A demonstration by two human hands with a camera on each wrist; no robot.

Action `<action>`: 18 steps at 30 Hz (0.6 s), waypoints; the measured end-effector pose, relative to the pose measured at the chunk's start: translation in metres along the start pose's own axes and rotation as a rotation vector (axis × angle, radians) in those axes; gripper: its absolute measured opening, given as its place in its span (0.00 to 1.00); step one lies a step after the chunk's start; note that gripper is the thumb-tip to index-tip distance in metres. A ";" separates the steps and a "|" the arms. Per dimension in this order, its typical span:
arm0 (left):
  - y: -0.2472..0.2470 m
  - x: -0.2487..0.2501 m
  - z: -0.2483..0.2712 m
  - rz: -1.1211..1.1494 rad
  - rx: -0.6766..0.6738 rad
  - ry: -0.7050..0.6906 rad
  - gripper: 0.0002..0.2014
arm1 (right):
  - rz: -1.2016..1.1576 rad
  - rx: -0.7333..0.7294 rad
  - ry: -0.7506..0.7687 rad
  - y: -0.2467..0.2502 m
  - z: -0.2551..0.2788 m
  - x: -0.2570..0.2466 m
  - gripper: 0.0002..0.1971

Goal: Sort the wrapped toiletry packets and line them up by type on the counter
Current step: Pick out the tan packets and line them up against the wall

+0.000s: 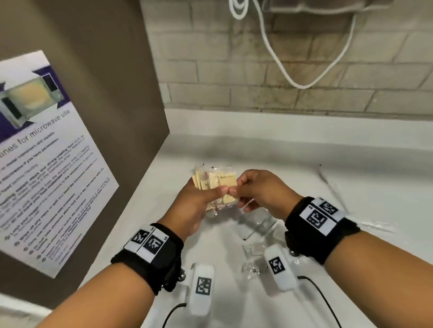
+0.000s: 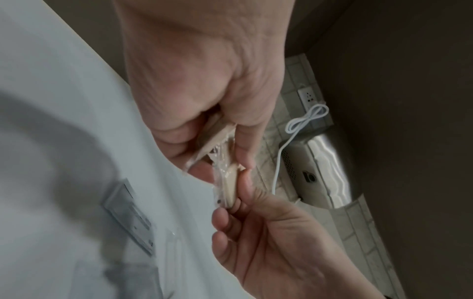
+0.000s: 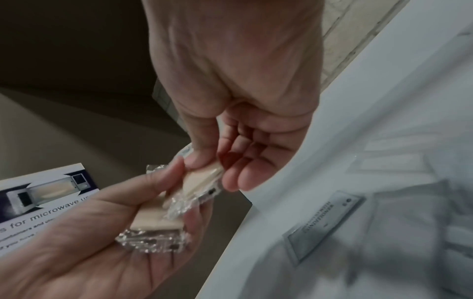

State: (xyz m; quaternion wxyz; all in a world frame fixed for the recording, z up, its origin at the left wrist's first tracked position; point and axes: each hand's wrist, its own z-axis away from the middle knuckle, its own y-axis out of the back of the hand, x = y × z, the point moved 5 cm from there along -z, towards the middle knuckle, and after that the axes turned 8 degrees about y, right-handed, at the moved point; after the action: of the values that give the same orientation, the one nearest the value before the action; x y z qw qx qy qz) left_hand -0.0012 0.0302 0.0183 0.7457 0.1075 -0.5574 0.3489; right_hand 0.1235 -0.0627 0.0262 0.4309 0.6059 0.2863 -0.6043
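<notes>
head view: the left hand (image 1: 200, 202) grips a fanned stack of cream soap packets (image 1: 213, 186) above the white counter (image 1: 310, 159). the right hand (image 1: 259, 191) pinches the front packet (image 1: 228, 188) at its right edge, so this packet lies just left of the right fingers, with its long axis running away from the person.

left wrist view: the stack (image 2: 217, 145) sits between left thumb and fingers; the right hand (image 2: 256, 232) meets it from below.

right wrist view: the front packet (image 3: 202, 178) is held by the thumb and fingertip. i think it must slide to the right. clear sachets (image 3: 325, 224) lie flat on the counter nearby.
</notes>
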 end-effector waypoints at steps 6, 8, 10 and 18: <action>0.039 0.001 -0.017 0.026 -0.005 0.022 0.19 | -0.051 -0.006 -0.026 -0.024 -0.024 -0.003 0.05; 0.044 -0.002 -0.022 0.044 0.002 0.040 0.19 | -0.048 0.001 -0.038 -0.025 -0.030 -0.002 0.05; 0.051 -0.002 -0.027 0.059 0.015 0.049 0.17 | -0.045 0.016 -0.054 -0.027 -0.036 -0.002 0.05; 0.085 -0.006 -0.039 0.063 0.195 0.075 0.14 | -0.081 0.000 -0.171 -0.051 -0.063 0.010 0.05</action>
State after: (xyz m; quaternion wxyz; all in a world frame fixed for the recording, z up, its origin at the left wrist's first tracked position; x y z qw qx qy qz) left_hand -0.0270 0.1115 -0.0207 0.7408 0.1487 -0.4956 0.4283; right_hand 0.1112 0.0140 0.0007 0.4288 0.5400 0.2728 -0.6709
